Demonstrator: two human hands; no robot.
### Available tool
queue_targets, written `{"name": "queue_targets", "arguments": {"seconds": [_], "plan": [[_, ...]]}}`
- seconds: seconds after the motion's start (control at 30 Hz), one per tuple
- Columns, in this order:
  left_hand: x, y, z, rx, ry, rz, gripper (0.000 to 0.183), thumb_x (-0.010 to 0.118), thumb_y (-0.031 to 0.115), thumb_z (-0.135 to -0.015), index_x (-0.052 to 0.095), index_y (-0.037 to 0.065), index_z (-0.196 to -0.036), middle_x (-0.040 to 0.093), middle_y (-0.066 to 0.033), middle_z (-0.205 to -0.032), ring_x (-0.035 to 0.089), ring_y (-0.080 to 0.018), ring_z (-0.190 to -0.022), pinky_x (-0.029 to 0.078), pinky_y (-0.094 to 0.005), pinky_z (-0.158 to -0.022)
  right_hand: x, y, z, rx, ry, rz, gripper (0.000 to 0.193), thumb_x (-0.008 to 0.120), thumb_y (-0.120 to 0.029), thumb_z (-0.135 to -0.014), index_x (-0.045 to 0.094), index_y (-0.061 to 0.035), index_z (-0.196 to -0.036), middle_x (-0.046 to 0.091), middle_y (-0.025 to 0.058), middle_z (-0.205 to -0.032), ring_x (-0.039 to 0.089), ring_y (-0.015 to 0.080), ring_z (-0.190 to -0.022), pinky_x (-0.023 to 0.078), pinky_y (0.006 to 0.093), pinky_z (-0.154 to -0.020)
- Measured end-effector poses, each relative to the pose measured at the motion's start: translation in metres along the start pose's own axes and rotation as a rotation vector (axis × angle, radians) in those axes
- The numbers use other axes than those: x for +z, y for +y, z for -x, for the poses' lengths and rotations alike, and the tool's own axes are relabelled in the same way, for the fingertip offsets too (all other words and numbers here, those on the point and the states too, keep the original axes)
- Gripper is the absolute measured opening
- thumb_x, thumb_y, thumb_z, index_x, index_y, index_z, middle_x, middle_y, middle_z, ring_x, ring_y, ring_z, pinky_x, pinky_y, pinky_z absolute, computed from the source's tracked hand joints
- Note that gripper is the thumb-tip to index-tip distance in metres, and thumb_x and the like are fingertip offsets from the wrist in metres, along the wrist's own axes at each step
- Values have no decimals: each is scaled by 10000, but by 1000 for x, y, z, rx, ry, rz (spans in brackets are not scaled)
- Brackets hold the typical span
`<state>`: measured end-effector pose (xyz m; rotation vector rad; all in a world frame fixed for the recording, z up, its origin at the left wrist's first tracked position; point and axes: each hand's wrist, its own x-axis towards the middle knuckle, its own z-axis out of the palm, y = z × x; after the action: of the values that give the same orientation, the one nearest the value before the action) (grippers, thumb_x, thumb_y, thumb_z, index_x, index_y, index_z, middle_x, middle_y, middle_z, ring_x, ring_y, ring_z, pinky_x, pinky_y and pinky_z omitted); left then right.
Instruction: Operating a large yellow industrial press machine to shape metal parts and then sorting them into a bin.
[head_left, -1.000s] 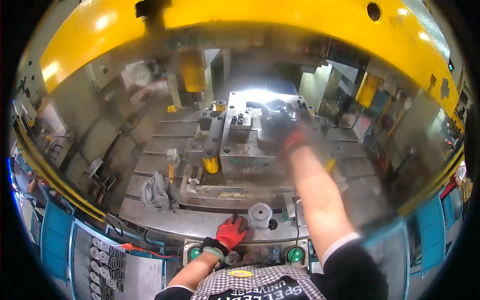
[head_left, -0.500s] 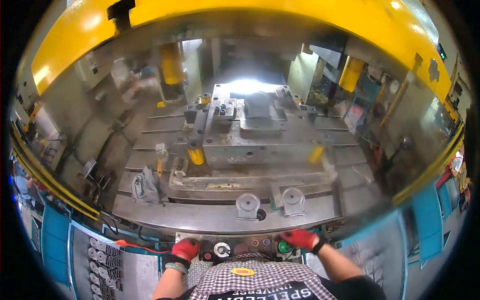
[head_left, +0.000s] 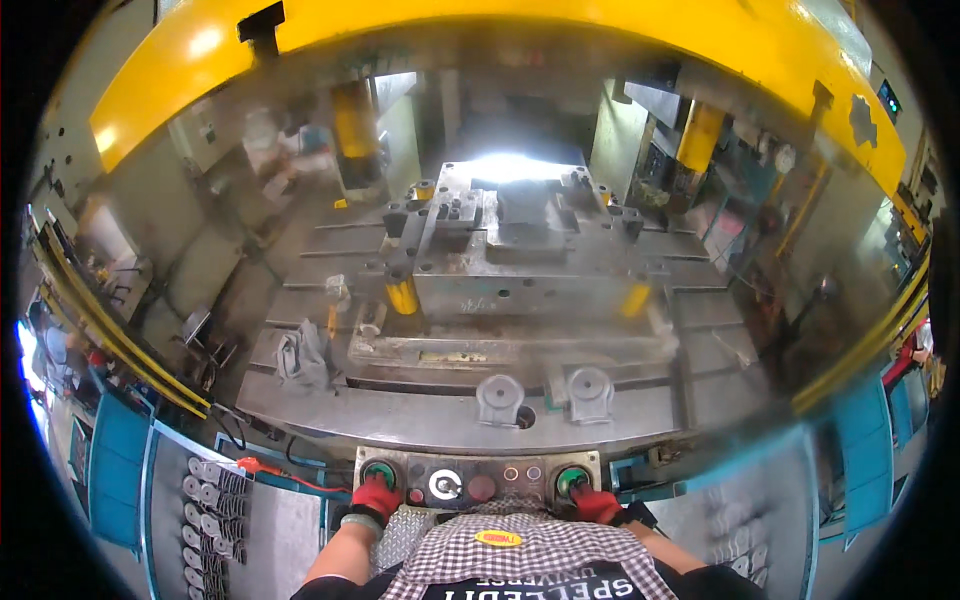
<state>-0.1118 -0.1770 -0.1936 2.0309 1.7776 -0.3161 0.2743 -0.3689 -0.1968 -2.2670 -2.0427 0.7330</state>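
My left hand (head_left: 376, 497), in a red glove, rests its fingers on the lower part of a green push button (head_left: 379, 471) at the left end of the control panel (head_left: 460, 463). At the panel's right end, my right hand (head_left: 597, 504), also red-gloved, has fingers stretched onto a second green button (head_left: 572, 479). Neither hand holds anything. Beyond the panel, two grey metal parts, a left one (head_left: 499, 399) and a right one (head_left: 589, 394), each with a round holed top, lie on the press bed (head_left: 420, 424). A shaped metal block (head_left: 530, 212) sits on the die farther back.
A yellow press beam (head_left: 480, 14) spans overhead. A grey cloth (head_left: 301, 357) lies on the bed's left. Similar metal parts (head_left: 205, 515) are stacked in rows at lower left, with more (head_left: 735, 545) at lower right. An orange-red cable (head_left: 262, 467) runs toward the panel.
My right hand has come down from above the right green button onto its lower part. My left hand has shifted slightly, and the left green button now shows. The whole view has tilted a little.
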Motion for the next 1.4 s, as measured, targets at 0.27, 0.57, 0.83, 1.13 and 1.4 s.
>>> {"name": "queue_targets", "arguments": {"seconds": [0.27,0.57,0.83,1.13,1.4], "plan": [[4,-2,0,-8,24,-37,605,489,441,-745,434,18,-1174,434,-236,-1203,512,-365,-1011,428,-418,-845,11,9,-5,4,-55,1,448,457,-434,-815,450,-82,-1091,479,242,-1058,572,395,-825,467,475,-666],[10,-5,-2,-13,62,-14,595,461,474,-757,460,31,-1155,459,-207,-1188,505,-338,-1033,405,-408,-881,16,11,-5,8,-24,6,444,438,-427,-815,456,-83,-1097,473,247,-1106,573,379,-847,465,469,-681],[25,-13,-12,-3,73,-56,659,441,501,-759,411,38,-1228,434,-213,-1225,484,-327,-1072,397,-388,-895,30,21,-11,19,-45,11,443,431,-414,-812,465,-76,-1097,457,251,-1145,570,375,-868,465,453,-715],[-130,86,-69,547,-270,-68,554,406,531,-801,584,74,-1058,573,-143,-1073,527,-274,-1009,373,-348,-887,1,7,-9,54,-41,-130,521,382,-476,-830,481,-42,-1101,464,221,-1176,517,359,-991,425,447,-814],[-302,337,-124,662,876,235,646,534,473,-758,376,105,-1264,294,-176,-1339,393,-367,-1142,340,-382,-942,-23,6,-6,371,87,-901,470,446,-437,-860,555,-16,-1038,604,54,-751,578,124,-666,436,253,-564]]}}
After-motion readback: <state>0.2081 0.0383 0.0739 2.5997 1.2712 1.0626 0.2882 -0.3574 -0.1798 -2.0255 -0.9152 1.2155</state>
